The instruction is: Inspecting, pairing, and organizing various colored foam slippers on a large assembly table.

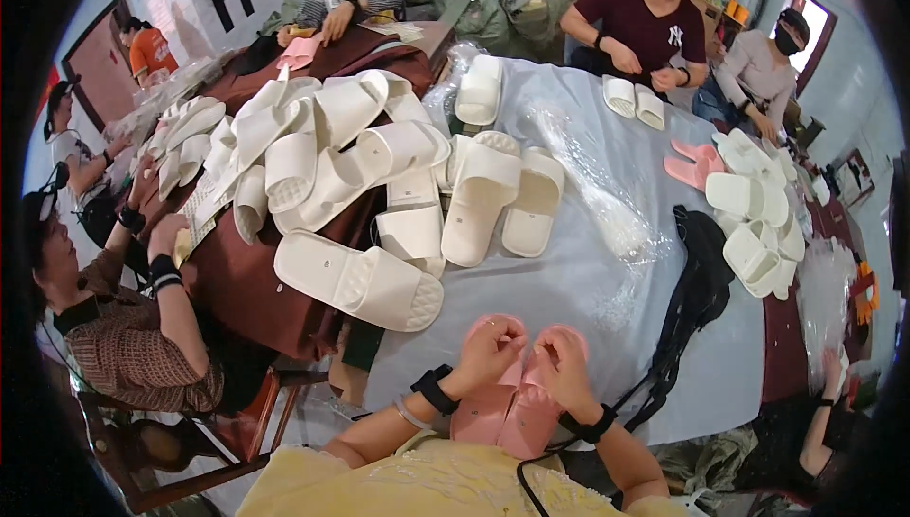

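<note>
A pair of pink slippers (pixel 483 418) lies side by side at the table's near edge, heels toward me. My left hand (pixel 487 358) is over the front of the left slipper, thumb and fingers pinched together. Over the right slipper's front, my right hand (pixel 561 373) is closed in a similar pinch. Whatever sits between the fingertips of either hand is too small to make out. Both hands cover most of the slipper straps. Just beyond them to the left lies a large white slipper (pixel 355 275) on its side of the pile.
A heap of white slippers (pixel 365 152) spreads over the left and middle. Clear plastic bags (pixel 602 195) lie on the pale table cover (pixel 578 290). A black strap bundle (pixel 697 271) is at right, near more slippers (pixel 749 195). Several people work around the table.
</note>
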### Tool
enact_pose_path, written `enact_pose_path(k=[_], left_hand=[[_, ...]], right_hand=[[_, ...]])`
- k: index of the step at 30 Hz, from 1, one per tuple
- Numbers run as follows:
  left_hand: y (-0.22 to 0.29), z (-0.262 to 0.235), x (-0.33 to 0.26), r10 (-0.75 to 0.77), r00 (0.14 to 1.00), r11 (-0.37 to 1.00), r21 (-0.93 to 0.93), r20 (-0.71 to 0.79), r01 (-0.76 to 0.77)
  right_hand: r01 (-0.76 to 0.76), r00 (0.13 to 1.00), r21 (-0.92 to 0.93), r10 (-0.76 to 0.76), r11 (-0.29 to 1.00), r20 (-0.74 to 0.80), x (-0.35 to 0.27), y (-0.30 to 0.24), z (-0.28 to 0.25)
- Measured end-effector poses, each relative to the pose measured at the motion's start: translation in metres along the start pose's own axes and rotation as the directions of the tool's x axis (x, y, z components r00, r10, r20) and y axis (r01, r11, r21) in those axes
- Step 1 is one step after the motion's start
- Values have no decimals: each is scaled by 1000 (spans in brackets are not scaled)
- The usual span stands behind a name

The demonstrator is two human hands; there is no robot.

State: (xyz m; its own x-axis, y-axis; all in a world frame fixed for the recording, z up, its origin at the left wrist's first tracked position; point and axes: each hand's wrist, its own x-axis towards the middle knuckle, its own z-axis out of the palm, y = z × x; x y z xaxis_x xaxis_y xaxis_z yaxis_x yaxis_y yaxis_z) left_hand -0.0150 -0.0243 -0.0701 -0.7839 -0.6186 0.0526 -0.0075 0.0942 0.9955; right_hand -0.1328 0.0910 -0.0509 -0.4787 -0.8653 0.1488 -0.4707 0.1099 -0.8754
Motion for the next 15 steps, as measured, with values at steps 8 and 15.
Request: enact_pose_path(k=[8,15], left_hand=[[0,-1,2,-19,996,999,46,83,15],[-4,-1,1,-19,996,1000,21,86,17]], right_hand=[[101,994,-62,-104,993,-43,0,4,4],[80,995,-83,-84,993,-52,1,-1,2]])
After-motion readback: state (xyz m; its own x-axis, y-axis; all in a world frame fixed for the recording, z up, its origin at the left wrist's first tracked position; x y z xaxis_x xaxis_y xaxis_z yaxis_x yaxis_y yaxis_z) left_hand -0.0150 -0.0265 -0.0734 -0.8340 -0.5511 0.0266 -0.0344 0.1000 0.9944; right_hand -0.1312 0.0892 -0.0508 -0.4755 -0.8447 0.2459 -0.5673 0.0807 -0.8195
